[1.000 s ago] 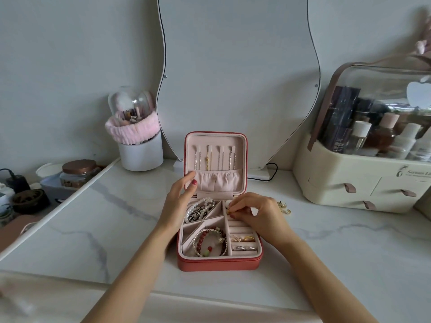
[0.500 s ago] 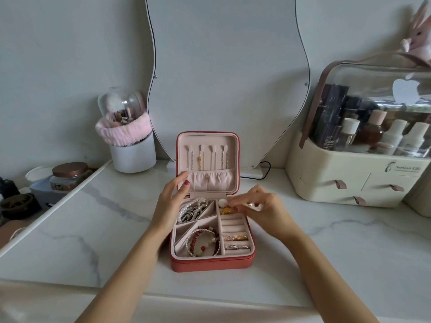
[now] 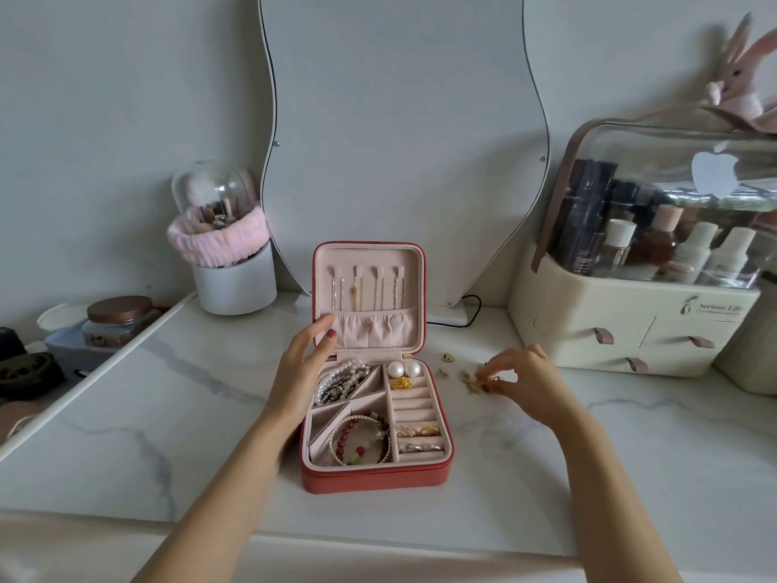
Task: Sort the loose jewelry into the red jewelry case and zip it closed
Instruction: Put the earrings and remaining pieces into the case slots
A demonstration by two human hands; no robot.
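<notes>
Red case (image 3: 374, 477) sits open on the marble counter (image 3: 630, 477), lid upright — pearl studs (image 3: 404, 369), bracelets (image 3: 359, 439) and rings (image 3: 420, 438) in its compartments. Left hand (image 3: 300, 368) rests against the lid's left edge, fingers straight. Right hand (image 3: 519, 382) is right of the case, fingertips pinching gold pieces (image 3: 473, 378) from the loose scatter on the counter.

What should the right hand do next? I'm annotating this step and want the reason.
Probably lift one small gold piece and carry it to the red jewelry case. The right hand is pinching among loose pieces on the counter, while the left hand steadies the upright lid; some slots look free.
</notes>
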